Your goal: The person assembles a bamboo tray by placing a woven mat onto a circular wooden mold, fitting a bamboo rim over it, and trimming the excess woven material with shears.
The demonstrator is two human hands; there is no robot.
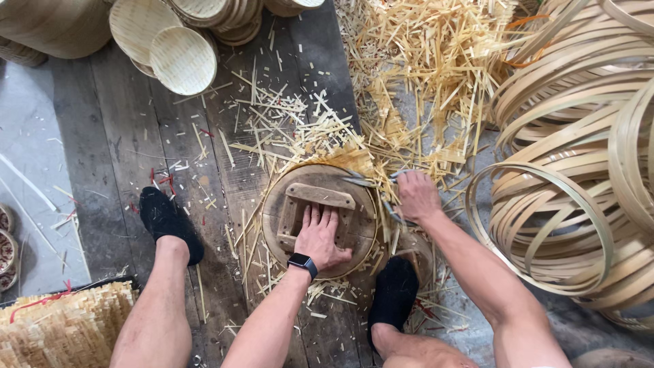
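Left hand (320, 238) flat, fingers spread, pressing round wooden form (319, 219) on floor between the feet — right hand (415, 196) clamped on shears (371, 182) at its far rim. Trimming partway — scraps (300, 129) already piled.

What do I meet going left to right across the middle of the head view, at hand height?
Black-socked foot → left hand pressing flat on the round wooden form → right hand gripping shears at the form's edge → stacked bamboo hoops.
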